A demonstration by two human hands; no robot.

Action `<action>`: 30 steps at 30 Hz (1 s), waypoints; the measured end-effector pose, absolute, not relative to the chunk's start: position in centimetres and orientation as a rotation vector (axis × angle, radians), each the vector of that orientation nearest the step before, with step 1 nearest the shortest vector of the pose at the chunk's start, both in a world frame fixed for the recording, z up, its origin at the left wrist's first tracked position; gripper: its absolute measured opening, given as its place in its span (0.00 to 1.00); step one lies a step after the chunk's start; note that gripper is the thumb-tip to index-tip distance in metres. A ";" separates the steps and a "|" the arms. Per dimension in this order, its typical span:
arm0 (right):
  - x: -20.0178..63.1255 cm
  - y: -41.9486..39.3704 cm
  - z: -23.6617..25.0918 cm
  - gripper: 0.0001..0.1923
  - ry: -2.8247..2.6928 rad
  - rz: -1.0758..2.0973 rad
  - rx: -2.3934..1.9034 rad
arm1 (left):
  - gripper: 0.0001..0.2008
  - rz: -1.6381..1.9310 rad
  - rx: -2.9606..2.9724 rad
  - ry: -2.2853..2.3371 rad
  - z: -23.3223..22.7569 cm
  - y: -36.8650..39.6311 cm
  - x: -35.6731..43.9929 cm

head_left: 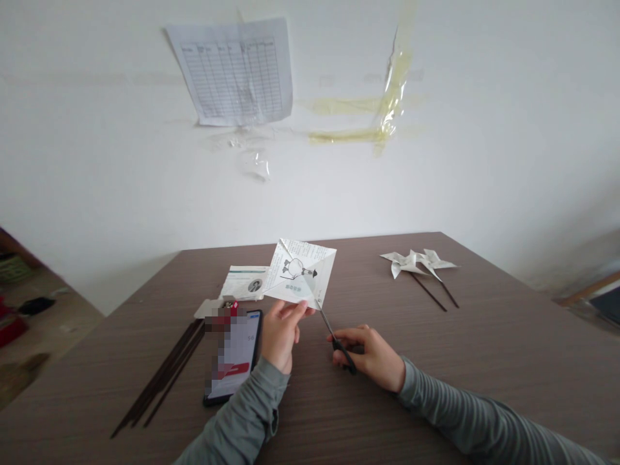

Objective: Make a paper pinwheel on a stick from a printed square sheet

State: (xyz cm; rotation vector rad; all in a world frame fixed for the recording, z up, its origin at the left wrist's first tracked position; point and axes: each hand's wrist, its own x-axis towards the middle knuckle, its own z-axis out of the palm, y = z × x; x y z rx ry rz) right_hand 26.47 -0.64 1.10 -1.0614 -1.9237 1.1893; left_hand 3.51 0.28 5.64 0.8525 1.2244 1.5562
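Cutting: scissors (pixel 334 332) meet a square of printed paper (pixel 301 272) held up over the middle of the tabletop.
Table: dark wood-grain table (pixel 484 336), its far edge against a white wall (pixel 97 181).
Wall sheets: a printed grid sheet (pixel 235 71) and strips of yellowed tape (pixel 382 110) are stuck to the wall.
Paper: white, folded along its diagonals so creases cross at the centre, with a small black drawing, lines of text and a green patch near the lower corner; it stands tilted, one corner down.
Left hand: left hand (pixel 281 332) pinches the paper's lower corner between thumb and fingers, closed on it.
Right hand: right hand (pixel 371 355) has its fingers curled through the black scissor handles, gripping them; the blades point up to the paper's lower right edge.
Phone: phone (pixel 235 361) lies near the left edge, screen lit.
Sticks: thin dark sticks (pixel 159 381) lie left of the phone.
Pinwheels: two paper pinwheels (pixel 419 263) on sticks rest near the far right corner.
Leaflet: a leaflet (pixel 245 282) lies behind the phone.
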 end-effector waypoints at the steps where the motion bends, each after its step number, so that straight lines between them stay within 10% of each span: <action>1: 26.5 -0.6 1.1 0.24 -1.925 1.183 -1.070 | 0.25 1.556 0.856 1.224 5.6 0.3 3.5; 30: 26.3 -1.0 1.9 0.27 -1.895 1.205 -1.073 | 0.23 1.528 0.942 1.231 4.2 0.7 2.5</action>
